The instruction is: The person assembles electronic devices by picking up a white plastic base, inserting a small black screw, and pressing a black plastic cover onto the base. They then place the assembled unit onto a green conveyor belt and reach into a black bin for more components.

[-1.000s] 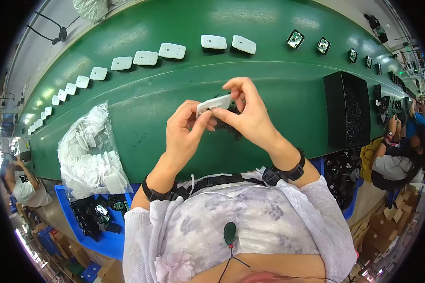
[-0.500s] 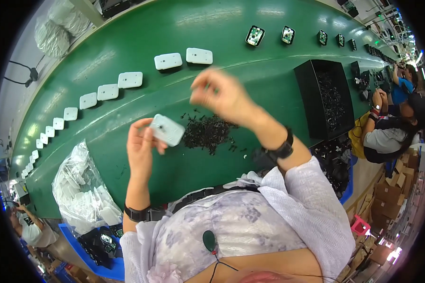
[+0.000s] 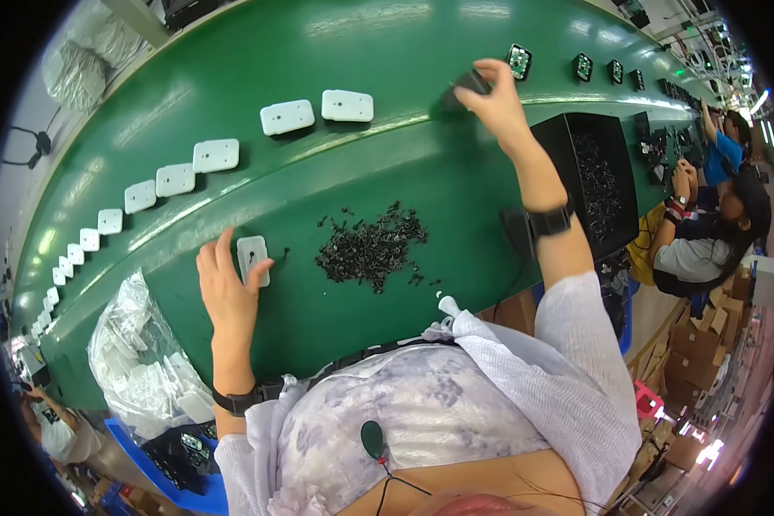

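On the green bench, a white plastic cover (image 3: 251,249) lies with its hollow side up. My left hand (image 3: 225,288) grips it by the edges, the thumb over its right side and the fingers along its left. A small black part (image 3: 286,253) lies just right of it. My right hand (image 3: 500,107) reaches out to the far side and pinches a black case (image 3: 466,89), smeared by motion; its inside cannot be made out. Between my hands is a heap of small black parts (image 3: 371,249).
A row of white covers (image 3: 287,118) curves away to the left. Open black cases with green boards (image 3: 519,62) line the far right, beyond a tall black bin (image 3: 559,163). A clear bag of white pieces (image 3: 138,344) sits near left. Co-workers (image 3: 705,236) work at the right.
My left hand has lowered the white cover to the bench and turned it hollow side up. My right hand has moved far right and taken hold of a black case.
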A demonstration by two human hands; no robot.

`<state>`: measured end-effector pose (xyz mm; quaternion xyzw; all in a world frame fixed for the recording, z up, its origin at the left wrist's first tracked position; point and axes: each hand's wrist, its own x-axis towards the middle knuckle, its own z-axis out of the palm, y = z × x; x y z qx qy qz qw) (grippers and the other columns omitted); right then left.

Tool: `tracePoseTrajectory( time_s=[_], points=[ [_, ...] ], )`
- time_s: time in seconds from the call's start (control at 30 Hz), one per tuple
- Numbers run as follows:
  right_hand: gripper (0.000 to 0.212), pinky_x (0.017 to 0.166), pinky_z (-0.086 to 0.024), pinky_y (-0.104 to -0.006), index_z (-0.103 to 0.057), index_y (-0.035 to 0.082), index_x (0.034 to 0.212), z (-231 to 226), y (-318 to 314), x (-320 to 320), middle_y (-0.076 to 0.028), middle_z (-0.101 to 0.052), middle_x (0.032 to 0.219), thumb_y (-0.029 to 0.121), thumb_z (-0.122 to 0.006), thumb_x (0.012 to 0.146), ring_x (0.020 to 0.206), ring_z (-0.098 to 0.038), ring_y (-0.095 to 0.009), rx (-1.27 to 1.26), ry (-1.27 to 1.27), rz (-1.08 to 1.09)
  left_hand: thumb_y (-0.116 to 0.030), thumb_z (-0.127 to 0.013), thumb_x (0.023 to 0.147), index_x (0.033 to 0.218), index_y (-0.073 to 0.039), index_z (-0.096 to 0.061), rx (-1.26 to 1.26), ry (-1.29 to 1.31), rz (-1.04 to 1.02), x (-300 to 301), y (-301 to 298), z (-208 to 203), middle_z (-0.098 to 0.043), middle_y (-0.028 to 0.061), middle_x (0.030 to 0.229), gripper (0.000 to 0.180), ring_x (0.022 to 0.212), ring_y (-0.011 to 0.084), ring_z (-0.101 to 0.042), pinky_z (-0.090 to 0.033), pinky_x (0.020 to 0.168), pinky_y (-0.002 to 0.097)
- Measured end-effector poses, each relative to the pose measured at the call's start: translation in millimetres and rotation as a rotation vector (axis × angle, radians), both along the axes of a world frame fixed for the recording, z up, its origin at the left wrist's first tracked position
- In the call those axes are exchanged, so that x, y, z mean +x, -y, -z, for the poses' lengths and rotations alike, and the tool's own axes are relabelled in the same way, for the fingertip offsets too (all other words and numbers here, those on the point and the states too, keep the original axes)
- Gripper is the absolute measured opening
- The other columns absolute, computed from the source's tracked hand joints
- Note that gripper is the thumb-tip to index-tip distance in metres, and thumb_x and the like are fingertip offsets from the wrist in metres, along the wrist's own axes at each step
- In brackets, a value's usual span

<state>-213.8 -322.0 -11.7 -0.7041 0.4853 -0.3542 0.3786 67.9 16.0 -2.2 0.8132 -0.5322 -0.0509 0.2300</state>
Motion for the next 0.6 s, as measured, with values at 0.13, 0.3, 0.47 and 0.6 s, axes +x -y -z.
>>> tracePoseTrajectory(
  time_s=[0.13,0.3,0.47,0.6],
  points=[
    [0.041,0.095,-0.041,-0.0303,-0.056,0.004,0.113,0.5,-67.3,-37.4,-0.009,-0.054,0.111,0.007,-0.068,0.074,0.108,-0.054,-0.022,-0.232,-0.182,-0.093,-0.012,-0.076,0.070,0.126,-0.004,-0.049,-0.045,0.110,0.044,-13.9,-13.9,4.9,-0.053,0.0159,0.108,0.063,0.099,0.0353,-0.049,-0.041,0.085,0.0433],
    [0.034,0.087,-0.047,-0.0297,-0.059,0.002,0.113,-8.2,-86.4,-48.7,-0.010,-0.064,0.104,0.005,-0.069,0.080,0.095,-0.061,-0.020,-0.123,-0.300,-0.052,-0.002,-0.072,0.069,0.126,-0.007,-0.050,-0.123,-0.022,0.124,-5.4,-23.7,7.0,-0.055,0.0137,0.115,0.061,0.106,0.0335,-0.052,-0.040,0.089,0.0419],
    [0.037,0.090,-0.047,-0.0309,-0.061,0.003,0.115,-42.7,-149.4,47.2,-0.010,-0.065,0.111,0.006,-0.071,0.079,0.103,-0.060,-0.020,-0.259,-0.123,-0.487,0.000,-0.070,0.071,0.129,-0.009,-0.049,-0.198,-0.067,0.084,-5.6,-34.9,17.5,-0.055,0.0119,0.119,0.062,0.108,0.0312,-0.052,-0.040,0.091,0.0410],
    [0.038,0.091,-0.048,-0.0348,-0.062,0.004,0.113,-36.4,-191.4,115.2,-0.012,-0.064,0.115,0.008,-0.072,0.076,0.105,-0.060,-0.027,-0.360,-0.071,-0.795,0.007,-0.063,0.075,0.132,-0.009,-0.047,-0.353,-0.228,0.018,-9.2,-46.1,24.0,-0.054,0.0124,0.125,0.062,0.115,0.0310,-0.050,-0.040,0.098,0.0389]
  ],
)
